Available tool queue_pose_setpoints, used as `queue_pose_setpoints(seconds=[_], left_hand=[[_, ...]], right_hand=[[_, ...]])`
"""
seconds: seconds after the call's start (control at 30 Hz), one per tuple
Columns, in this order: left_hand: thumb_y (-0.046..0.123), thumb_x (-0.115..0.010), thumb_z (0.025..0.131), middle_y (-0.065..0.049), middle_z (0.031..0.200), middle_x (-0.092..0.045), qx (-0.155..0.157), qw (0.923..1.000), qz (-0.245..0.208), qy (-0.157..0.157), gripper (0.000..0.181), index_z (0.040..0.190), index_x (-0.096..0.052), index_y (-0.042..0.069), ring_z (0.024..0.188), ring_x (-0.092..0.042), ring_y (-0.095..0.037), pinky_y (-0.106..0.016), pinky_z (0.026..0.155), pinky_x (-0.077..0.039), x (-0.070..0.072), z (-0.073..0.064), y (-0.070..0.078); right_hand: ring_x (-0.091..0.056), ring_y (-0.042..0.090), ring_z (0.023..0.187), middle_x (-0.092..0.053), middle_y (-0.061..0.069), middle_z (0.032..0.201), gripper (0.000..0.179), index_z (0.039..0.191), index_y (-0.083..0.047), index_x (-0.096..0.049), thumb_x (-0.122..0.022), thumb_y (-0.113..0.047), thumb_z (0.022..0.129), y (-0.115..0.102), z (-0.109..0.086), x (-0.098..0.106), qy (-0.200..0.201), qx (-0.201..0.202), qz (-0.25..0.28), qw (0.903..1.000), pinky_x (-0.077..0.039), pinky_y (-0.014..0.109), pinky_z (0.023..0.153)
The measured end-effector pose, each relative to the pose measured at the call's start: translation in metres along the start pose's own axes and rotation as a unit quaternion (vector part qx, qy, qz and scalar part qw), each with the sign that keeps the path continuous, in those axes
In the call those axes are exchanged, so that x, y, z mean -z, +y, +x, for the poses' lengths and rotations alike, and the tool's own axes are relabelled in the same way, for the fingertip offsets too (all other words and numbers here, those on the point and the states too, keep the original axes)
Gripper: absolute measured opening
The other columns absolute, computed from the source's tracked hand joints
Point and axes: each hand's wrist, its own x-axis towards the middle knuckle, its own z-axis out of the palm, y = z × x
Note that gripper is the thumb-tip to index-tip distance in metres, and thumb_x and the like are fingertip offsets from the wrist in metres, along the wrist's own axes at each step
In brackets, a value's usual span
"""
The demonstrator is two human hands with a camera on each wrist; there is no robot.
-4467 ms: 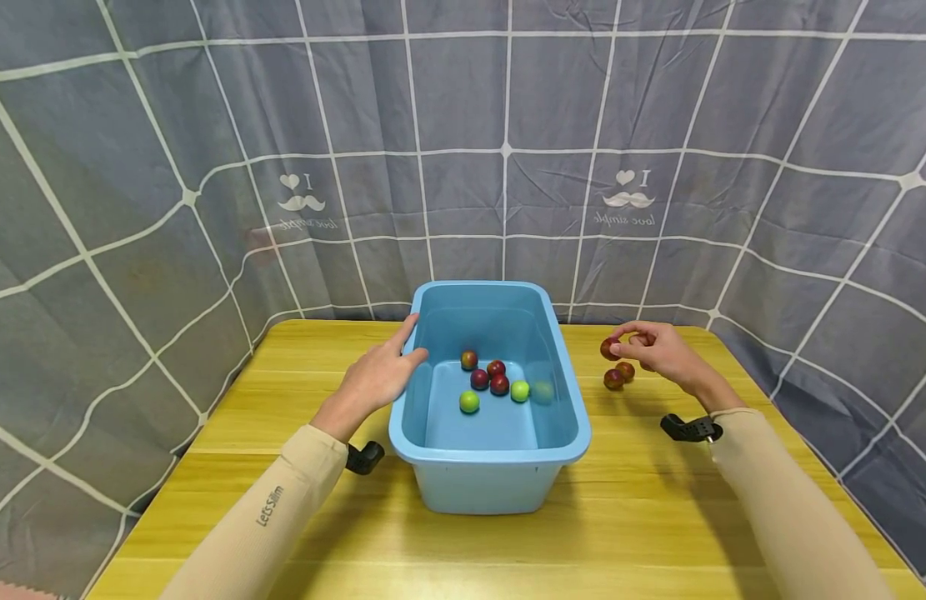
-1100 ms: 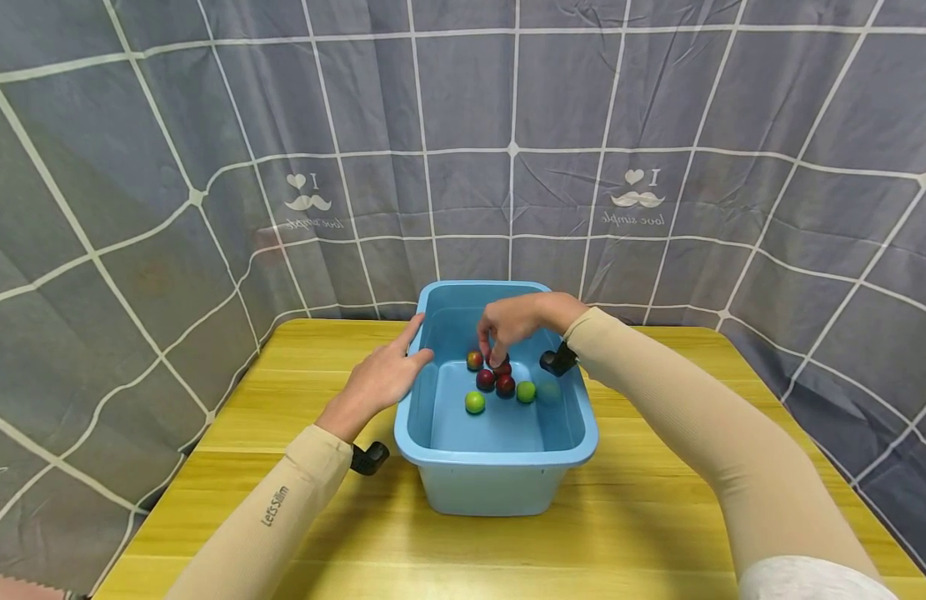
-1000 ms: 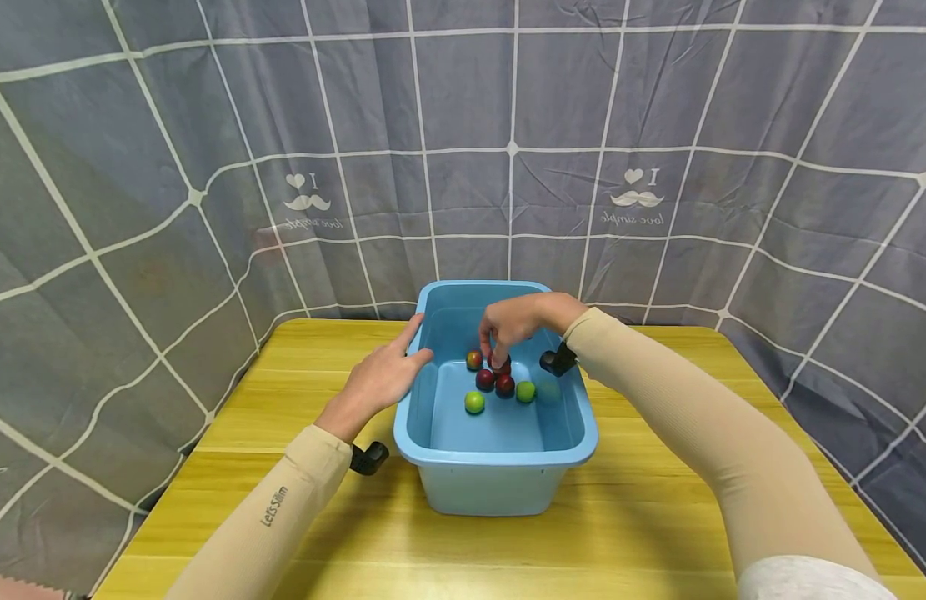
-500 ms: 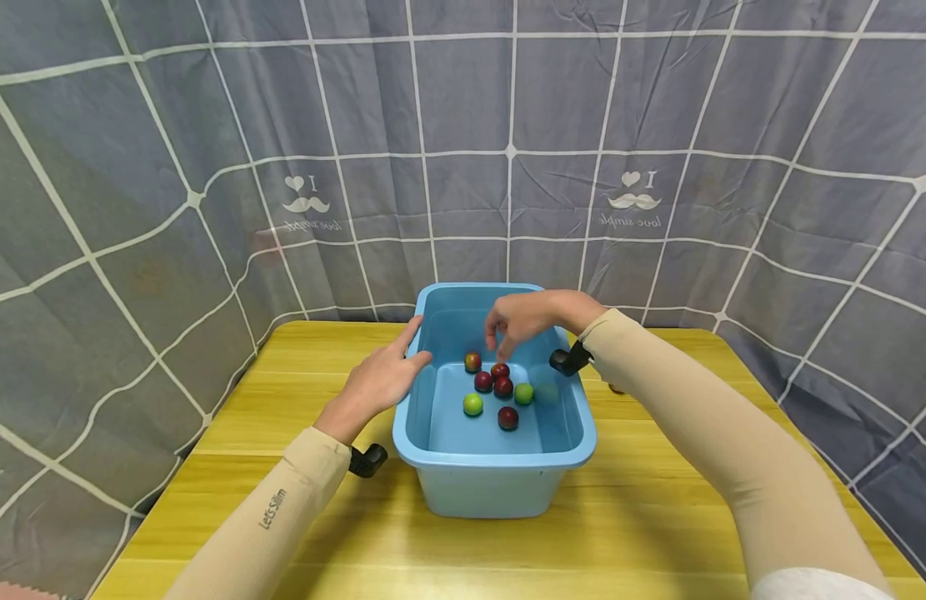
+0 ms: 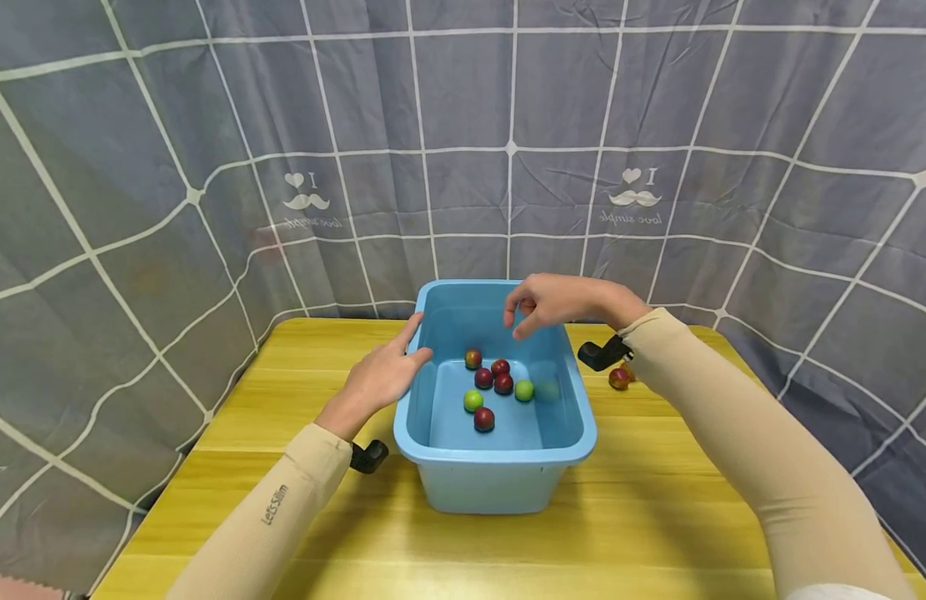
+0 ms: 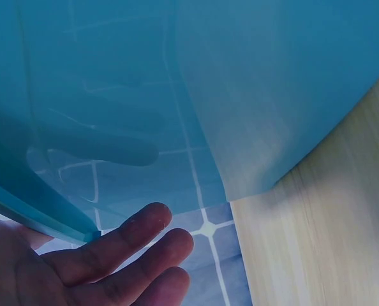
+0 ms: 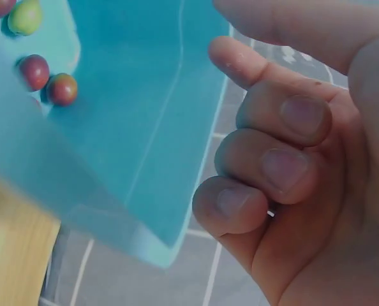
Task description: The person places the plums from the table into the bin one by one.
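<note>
A blue plastic tub (image 5: 496,456) stands on the table with several dark red plums (image 5: 503,383) and two green round fruits (image 5: 524,390) on its bottom. One red plum (image 5: 484,419) lies nearest the front, beside the left green fruit (image 5: 473,401). My left hand (image 5: 382,375) rests on the tub's left rim, thumb over the edge; in the left wrist view its other fingers (image 6: 138,271) extend loosely outside the wall. Over the tub's right side hovers my right hand (image 5: 556,298), fingers loosely bent, nothing between them.
Red plums (image 5: 619,378) lie on the wooden table (image 5: 297,358) right of the tub, partly hidden by the right sleeve (image 5: 721,433). A grey curtain (image 5: 463,200) with white grid lines hangs around the table's back and sides.
My right hand carried a plum from the table into the tub and let it go. The plum rolled forward, then left. That hand has risen rightward; the left stays at the rim.
</note>
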Motion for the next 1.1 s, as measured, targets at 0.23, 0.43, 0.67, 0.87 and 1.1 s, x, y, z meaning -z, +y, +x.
queue_pose_setpoints(seconds=[0.23,0.43,0.67,0.87,1.1], left_hand=[[0.055,-0.036,0.099,-0.014,0.153,-0.048,0.004,1.0,0.005,0.001,0.071,0.162,-0.007,0.04,0.116,-0.062,-0.036,-0.043,0.073,-0.051,0.002,0.001,0.001],[0.055,-0.037,0.1,-0.015,0.152,-0.05,0.002,1.0,0.005,0.002,0.071,0.162,-0.007,0.04,0.113,-0.063,-0.035,-0.042,0.071,-0.05,0.001,0.001,0.002],[0.054,-0.036,0.1,-0.015,0.154,-0.047,-0.001,1.0,0.007,0.003,0.071,0.163,-0.008,0.039,0.12,-0.061,-0.039,-0.046,0.075,-0.051,0.001,0.001,0.001],[0.054,-0.036,0.1,-0.015,0.155,-0.046,0.0,1.0,0.004,0.002,0.071,0.163,-0.007,0.038,0.122,-0.06,-0.039,-0.048,0.077,-0.052,-0.001,0.001,0.002],[0.055,-0.036,0.099,-0.015,0.153,-0.049,-0.002,1.0,0.002,0.006,0.071,0.163,-0.008,0.038,0.117,-0.063,-0.037,-0.045,0.075,-0.051,-0.002,0.001,0.003]], right_hand=[[-0.039,0.016,0.06,-0.042,0.0,0.064,0.023,0.111,-0.016,-0.071,-0.074,-0.027,0.092,0.021,-0.018,0.007,0.061,0.0,0.022,0.9979,-0.04,0.033,0.068],[-0.038,0.015,0.056,-0.043,0.002,0.065,0.024,0.115,-0.012,-0.07,-0.071,-0.023,0.094,0.041,-0.034,0.007,0.115,-0.004,0.057,0.9917,-0.039,0.031,0.062],[-0.037,0.014,0.052,-0.043,0.003,0.063,0.034,0.123,-0.006,-0.067,-0.071,-0.025,0.094,0.064,-0.052,0.003,0.158,-0.015,0.111,0.9811,-0.039,0.03,0.056],[-0.038,0.021,0.054,-0.043,0.008,0.066,0.032,0.122,-0.01,-0.067,-0.071,-0.027,0.095,0.087,-0.066,-0.002,0.202,-0.032,0.185,0.9613,-0.04,0.032,0.054],[-0.038,0.026,0.057,-0.042,0.007,0.065,0.033,0.126,-0.009,-0.064,-0.066,-0.027,0.098,0.112,-0.08,-0.01,0.241,-0.036,0.23,0.9422,-0.042,0.033,0.058]])
